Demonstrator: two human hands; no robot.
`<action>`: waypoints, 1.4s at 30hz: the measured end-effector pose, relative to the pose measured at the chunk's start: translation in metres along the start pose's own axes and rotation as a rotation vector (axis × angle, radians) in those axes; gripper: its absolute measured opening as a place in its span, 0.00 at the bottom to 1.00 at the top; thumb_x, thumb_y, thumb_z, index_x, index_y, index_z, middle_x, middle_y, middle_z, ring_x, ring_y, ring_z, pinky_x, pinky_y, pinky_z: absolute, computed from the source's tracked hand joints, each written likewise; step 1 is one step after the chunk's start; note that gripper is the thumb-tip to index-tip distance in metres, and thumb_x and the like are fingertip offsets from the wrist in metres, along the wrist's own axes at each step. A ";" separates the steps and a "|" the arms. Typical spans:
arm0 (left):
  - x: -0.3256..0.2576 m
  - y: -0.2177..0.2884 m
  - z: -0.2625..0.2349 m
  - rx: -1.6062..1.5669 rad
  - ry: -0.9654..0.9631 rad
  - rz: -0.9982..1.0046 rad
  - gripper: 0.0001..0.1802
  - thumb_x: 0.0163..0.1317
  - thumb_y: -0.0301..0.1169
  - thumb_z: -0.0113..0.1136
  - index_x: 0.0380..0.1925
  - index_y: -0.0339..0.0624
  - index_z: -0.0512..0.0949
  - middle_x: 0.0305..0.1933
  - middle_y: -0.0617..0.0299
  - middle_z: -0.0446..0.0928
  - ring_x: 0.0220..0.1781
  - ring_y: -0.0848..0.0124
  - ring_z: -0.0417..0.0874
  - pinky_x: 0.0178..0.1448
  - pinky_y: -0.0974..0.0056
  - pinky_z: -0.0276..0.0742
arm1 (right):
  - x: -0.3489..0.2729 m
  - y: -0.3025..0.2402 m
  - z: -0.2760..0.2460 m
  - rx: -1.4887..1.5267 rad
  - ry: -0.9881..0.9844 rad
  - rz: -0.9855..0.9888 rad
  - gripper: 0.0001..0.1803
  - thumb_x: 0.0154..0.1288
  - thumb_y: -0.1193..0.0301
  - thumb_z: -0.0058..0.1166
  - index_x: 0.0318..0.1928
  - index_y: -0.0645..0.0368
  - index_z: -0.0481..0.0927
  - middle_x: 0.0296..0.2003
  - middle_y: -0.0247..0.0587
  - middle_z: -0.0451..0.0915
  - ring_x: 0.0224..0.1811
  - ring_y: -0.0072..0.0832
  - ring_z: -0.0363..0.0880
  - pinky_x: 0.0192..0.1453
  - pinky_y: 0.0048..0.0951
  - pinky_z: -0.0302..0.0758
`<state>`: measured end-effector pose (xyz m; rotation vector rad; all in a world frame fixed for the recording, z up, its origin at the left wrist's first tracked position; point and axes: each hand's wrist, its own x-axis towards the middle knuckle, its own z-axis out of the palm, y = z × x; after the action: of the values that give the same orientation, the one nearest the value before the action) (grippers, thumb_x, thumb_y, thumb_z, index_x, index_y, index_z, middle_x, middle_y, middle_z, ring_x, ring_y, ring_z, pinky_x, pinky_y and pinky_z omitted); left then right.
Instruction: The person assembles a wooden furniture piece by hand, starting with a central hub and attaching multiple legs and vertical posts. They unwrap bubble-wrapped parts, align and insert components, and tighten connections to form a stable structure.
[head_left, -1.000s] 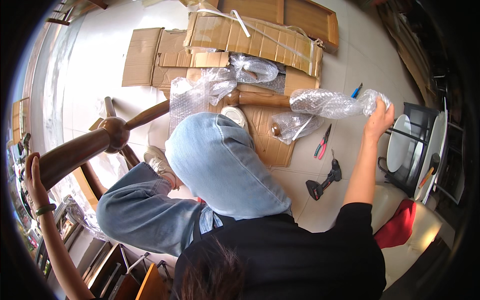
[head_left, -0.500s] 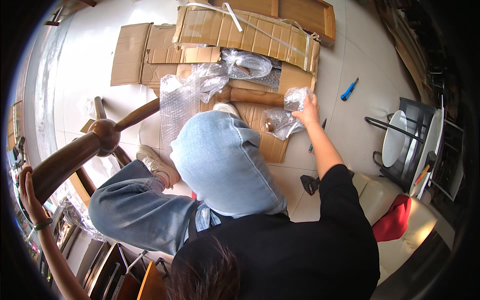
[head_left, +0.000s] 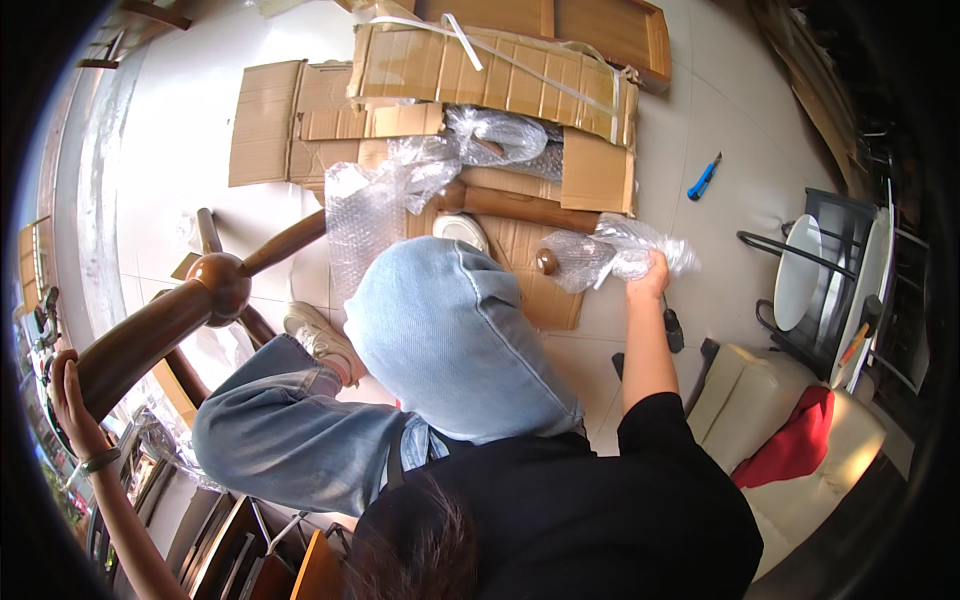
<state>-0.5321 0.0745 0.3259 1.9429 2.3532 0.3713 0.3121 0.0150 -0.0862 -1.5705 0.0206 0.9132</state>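
My right hand (head_left: 648, 278) is closed on crumpled clear bubble wrap (head_left: 630, 245) at the right end of a long brown wooden leg (head_left: 540, 208). Part of the wrap trails left to a round wooden knob (head_left: 546, 261) on the cardboard. At the far left, my left hand (head_left: 70, 405) lies against the near end of a thick dark wooden post (head_left: 150, 340), its fingers partly hidden. That post joins a round wooden hub (head_left: 220, 288), from which thinner legs branch out. More bubble wrap (head_left: 365, 210) hangs over the leg beyond my knee.
Opened cardboard (head_left: 490, 75) lies ahead, with a wooden panel (head_left: 600, 35) behind it. To the right are a blue utility knife (head_left: 704, 177) on the tiled floor, a black-handled tool (head_left: 672, 325), a cream seat with a red cloth (head_left: 795, 440), and a black-framed piece with a white oval (head_left: 800, 272).
My right hand has drawn the bubble wrap rightward and nearer to me, baring more of the leg's end. My left hand stays at the post. The whole view has shifted slightly.
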 end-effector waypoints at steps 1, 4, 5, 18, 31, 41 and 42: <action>-0.001 0.003 0.000 0.050 -0.003 0.005 0.18 0.74 0.37 0.46 0.51 0.35 0.78 0.52 0.58 0.78 0.57 0.66 0.76 0.67 0.63 0.64 | -0.004 -0.011 0.018 -0.032 0.000 -0.076 0.17 0.57 0.73 0.54 0.46 0.69 0.79 0.42 0.46 0.82 0.41 0.40 0.83 0.47 0.39 0.80; -0.001 0.009 0.001 0.053 -0.012 -0.020 0.19 0.74 0.37 0.46 0.52 0.35 0.78 0.52 0.57 0.79 0.57 0.66 0.76 0.67 0.63 0.64 | -0.019 -0.020 0.084 -1.130 -0.461 -0.808 0.18 0.61 0.62 0.57 0.44 0.63 0.83 0.46 0.47 0.82 0.48 0.45 0.80 0.55 0.44 0.75; -0.001 0.009 0.001 0.049 -0.006 -0.018 0.19 0.74 0.38 0.46 0.52 0.35 0.78 0.52 0.57 0.79 0.57 0.66 0.76 0.67 0.63 0.64 | -0.029 -0.005 0.108 -1.520 -0.429 -1.395 0.19 0.62 0.57 0.58 0.43 0.60 0.84 0.47 0.47 0.82 0.50 0.47 0.79 0.57 0.45 0.74; -0.011 -0.003 -0.004 0.053 -0.055 0.017 0.19 0.75 0.36 0.43 0.53 0.35 0.77 0.54 0.56 0.78 0.59 0.65 0.77 0.68 0.63 0.64 | 0.054 0.042 0.306 -1.373 -0.491 -0.647 0.20 0.52 0.55 0.60 0.34 0.59 0.87 0.31 0.47 0.86 0.36 0.37 0.84 0.45 0.38 0.77; -0.020 0.018 -0.008 0.058 -0.059 -0.013 0.20 0.76 0.35 0.42 0.56 0.34 0.75 0.57 0.53 0.77 0.61 0.63 0.76 0.70 0.61 0.63 | -0.048 0.089 0.340 -1.003 -0.284 -0.605 0.30 0.47 0.67 0.67 0.54 0.57 0.78 0.52 0.58 0.73 0.55 0.49 0.75 0.61 0.41 0.71; -0.021 0.035 -0.001 -0.006 -0.039 -0.073 0.19 0.74 0.35 0.42 0.52 0.32 0.75 0.53 0.54 0.77 0.58 0.64 0.75 0.67 0.61 0.64 | -0.062 0.133 0.354 -0.569 -0.585 -0.133 0.21 0.68 0.66 0.59 0.57 0.62 0.74 0.38 0.36 0.79 0.33 0.23 0.77 0.35 0.25 0.76; -0.021 0.035 -0.001 0.014 -0.044 -0.072 0.19 0.74 0.35 0.42 0.52 0.33 0.75 0.53 0.54 0.77 0.58 0.64 0.75 0.67 0.61 0.64 | -0.039 0.122 0.346 -0.442 -0.480 -0.057 0.17 0.68 0.70 0.57 0.53 0.66 0.74 0.33 0.36 0.77 0.31 0.21 0.75 0.31 0.24 0.76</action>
<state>-0.4942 0.0601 0.3324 1.8470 2.3966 0.3049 0.0411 0.2595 -0.1421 -1.6972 -0.5978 1.2887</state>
